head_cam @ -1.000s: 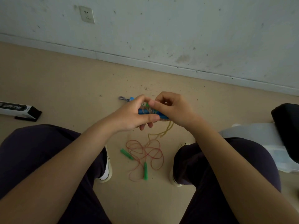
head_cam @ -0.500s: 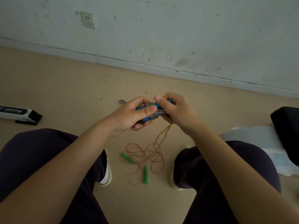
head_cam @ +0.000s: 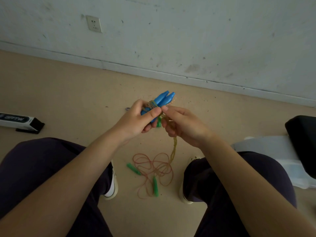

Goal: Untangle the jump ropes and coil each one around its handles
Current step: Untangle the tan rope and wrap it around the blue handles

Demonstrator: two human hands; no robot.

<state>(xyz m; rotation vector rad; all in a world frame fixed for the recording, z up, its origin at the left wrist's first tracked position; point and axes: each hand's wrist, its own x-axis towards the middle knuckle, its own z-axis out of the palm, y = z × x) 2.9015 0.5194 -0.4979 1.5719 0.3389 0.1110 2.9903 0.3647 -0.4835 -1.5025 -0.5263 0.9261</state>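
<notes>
The left hand [head_cam: 136, 119] grips the two blue handles [head_cam: 161, 100] together; the right hand [head_cam: 183, 124] pinches the yellow rope [head_cam: 174, 149] trailing to the floor [head_cam: 77, 93]. Slack there could snag the loose red rope [head_cam: 153, 166] with green handles [head_cam: 155, 186], or the wraps could slip.

Lighting is dim and even, with a grey-green cast on the wall [head_cam: 205, 31] and only faint, soft shadows on the floor [head_cam: 59, 93]. Wide-angle distortion bends the baseboard [head_cam: 153, 72] and stretches the forearms; detail is soft, without glare.
</notes>
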